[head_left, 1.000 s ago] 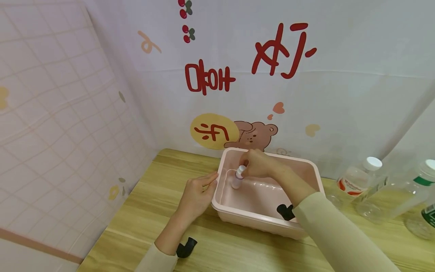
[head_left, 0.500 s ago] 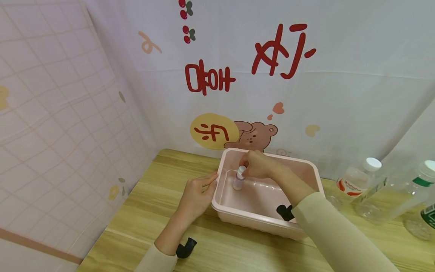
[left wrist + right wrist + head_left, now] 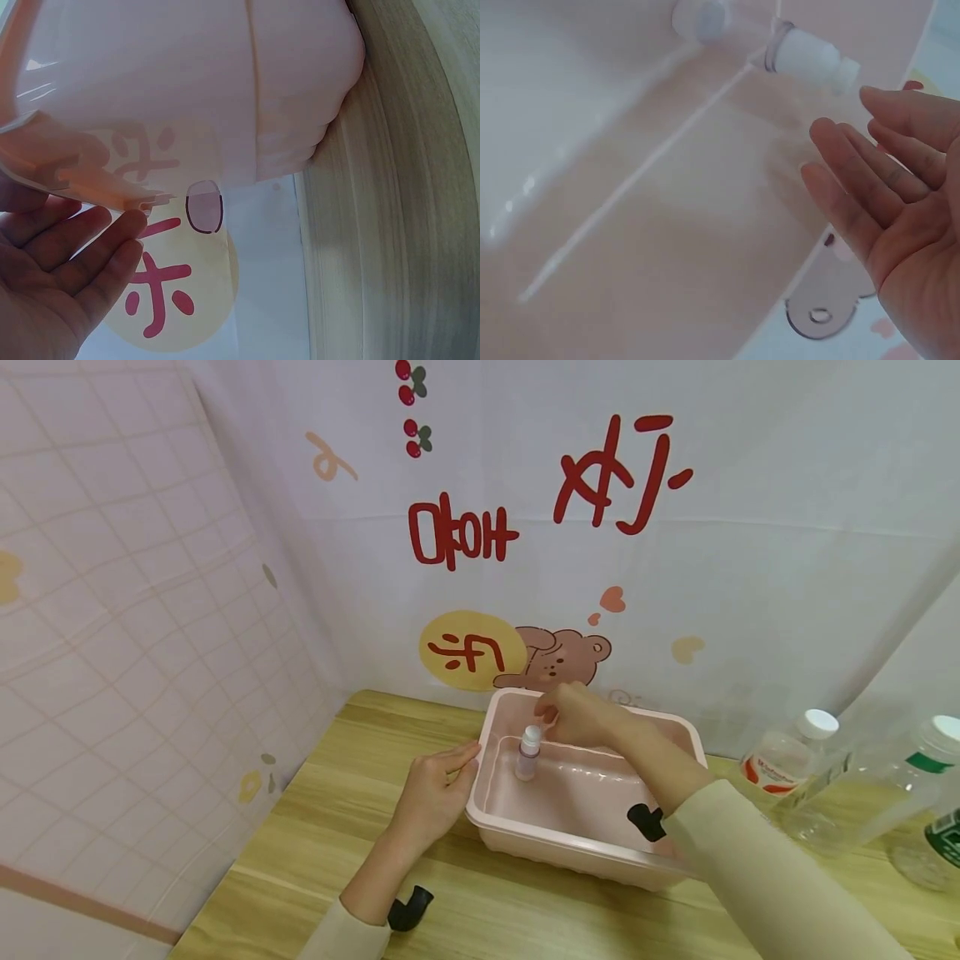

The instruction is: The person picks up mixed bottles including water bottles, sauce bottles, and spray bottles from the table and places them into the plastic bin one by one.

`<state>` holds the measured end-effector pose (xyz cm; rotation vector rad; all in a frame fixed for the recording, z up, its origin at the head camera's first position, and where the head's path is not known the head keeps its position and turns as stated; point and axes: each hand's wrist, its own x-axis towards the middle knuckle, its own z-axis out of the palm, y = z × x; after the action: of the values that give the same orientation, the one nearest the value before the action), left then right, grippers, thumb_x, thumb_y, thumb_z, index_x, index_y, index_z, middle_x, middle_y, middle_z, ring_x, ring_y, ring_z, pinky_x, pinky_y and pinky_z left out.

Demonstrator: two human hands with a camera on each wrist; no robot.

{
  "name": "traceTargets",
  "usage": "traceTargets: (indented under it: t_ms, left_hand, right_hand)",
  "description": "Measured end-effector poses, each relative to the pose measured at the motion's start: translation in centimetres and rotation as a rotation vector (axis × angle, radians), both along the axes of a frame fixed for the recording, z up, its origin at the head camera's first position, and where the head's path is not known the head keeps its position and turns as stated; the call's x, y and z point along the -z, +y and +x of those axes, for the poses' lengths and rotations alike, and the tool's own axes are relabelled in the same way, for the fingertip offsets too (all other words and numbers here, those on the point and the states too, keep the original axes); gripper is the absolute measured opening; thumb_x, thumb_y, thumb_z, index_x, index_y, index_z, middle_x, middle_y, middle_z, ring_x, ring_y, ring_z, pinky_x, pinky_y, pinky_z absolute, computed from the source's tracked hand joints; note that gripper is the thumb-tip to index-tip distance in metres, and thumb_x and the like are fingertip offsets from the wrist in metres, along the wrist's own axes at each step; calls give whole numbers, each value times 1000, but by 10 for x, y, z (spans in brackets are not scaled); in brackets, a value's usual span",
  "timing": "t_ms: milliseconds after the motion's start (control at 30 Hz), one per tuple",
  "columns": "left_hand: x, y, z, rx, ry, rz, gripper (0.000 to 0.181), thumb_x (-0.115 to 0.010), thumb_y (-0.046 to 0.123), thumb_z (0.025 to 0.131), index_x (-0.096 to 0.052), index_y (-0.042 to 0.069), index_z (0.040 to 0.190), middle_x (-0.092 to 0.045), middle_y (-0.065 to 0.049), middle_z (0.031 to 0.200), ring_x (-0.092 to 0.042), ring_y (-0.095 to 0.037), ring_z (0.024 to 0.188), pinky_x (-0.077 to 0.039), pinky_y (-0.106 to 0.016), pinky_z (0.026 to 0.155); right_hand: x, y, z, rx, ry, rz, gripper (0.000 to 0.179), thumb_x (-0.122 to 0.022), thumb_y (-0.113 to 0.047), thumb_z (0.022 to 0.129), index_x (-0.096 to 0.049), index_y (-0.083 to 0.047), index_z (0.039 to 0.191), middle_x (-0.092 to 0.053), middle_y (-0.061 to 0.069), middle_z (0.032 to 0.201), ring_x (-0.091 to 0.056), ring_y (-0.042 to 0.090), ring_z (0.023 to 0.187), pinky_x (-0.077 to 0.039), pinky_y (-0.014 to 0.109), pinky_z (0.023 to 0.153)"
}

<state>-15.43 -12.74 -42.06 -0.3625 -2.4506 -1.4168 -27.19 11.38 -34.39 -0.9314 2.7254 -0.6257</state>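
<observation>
A small clear bottle with a white cap and a purplish ring (image 3: 528, 753) stands upright in the left end of a pink plastic bin (image 3: 562, 837). My right hand (image 3: 581, 717) is just right of the cap, over the bin's back side. In the right wrist view its fingers (image 3: 855, 176) are spread and relaxed, with a gap between them and the white cap (image 3: 810, 58). My left hand (image 3: 435, 793) touches the bin's left rim from outside. Seen from the left wrist, its fingers (image 3: 82, 251) are nearly straight, tips right at the rim.
Several larger clear bottles stand right of the bin, one with a red-marked label (image 3: 772, 772) and one with a green band (image 3: 930, 762). The wood-grain table (image 3: 330, 810) meets a printed cloth wall behind and a grid-patterned cloth (image 3: 135, 610) at left.
My right hand has let go of the small bottle's cap and moved slightly up and right. The bottle now stands on its own. My left hand has stayed at the rim.
</observation>
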Motion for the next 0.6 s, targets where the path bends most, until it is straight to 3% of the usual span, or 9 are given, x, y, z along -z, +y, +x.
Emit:
traceTargets:
  t_ms: [267,500,600]
  left_hand:
    - [-1,1,2,-3,7,-4,32,-65,12,102,-72,0,130,-69,-14,133,-63,-29,127,-52,-47,106]
    - [-1,2,2,-5,11,-4,31,-65,12,102,-72,0,130,-69,-14,132,-64,-29,127,-52,-47,106]
    - [-1,3,2,-2,16,-4,31,-65,11,102,-72,0,130,-69,-14,132,-64,-30,126,-52,-47,105]
  right_hand:
    - [-17,8,11,-20,83,63,31,-72,-4,84,-78,-1,114,-77,14,108,-73,28,100,-61,46,86]
    - [-27,13,23,-74,178,39,21,-70,-3,82,-79,-6,101,-77,6,98,-73,19,84,-61,43,81]
    - [-31,18,28,-80,195,28,19,-71,-4,84,-78,-5,102,-77,6,97,-71,17,80,-61,43,80]
